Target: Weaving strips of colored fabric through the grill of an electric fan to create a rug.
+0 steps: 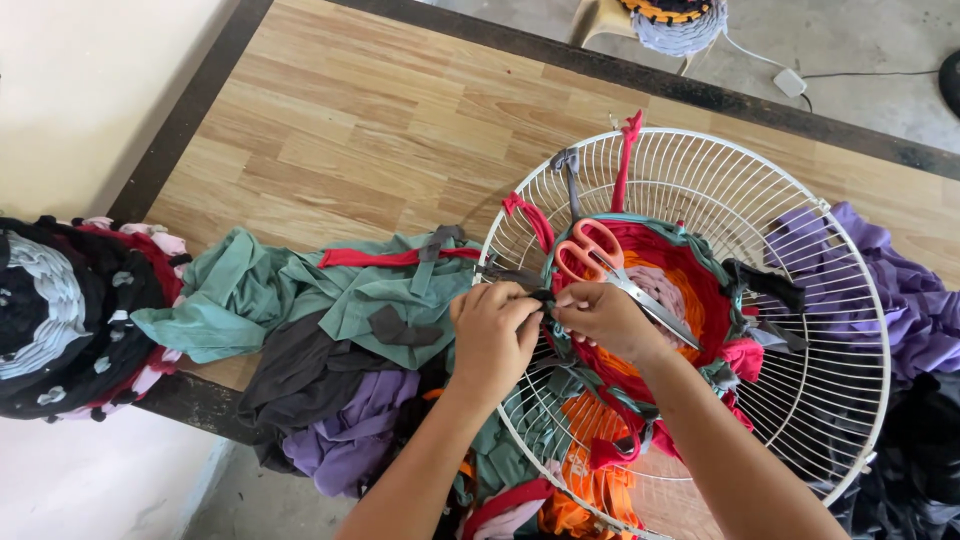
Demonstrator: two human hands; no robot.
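Note:
A white wire fan guard [800,210] lies flat on the wooden table, with strips of cloth woven through it into a round red, orange and teal mat [690,270]. My left hand [492,335] and my right hand [600,318] meet at the mat's left rim, both pinching a dark cloth strip [542,297] against the wires. Orange-handled scissors [598,252] rest on the mat just above my right hand. Red strips [628,150] and a grey one are tied to the guard's upper wires.
A heap of teal, grey, red and purple cloth pieces [330,320] lies left of the guard. A finished round dark mat [60,310] sits at the far left edge. Purple fabric [900,290] lies at the right. A plastic stool stands beyond the table.

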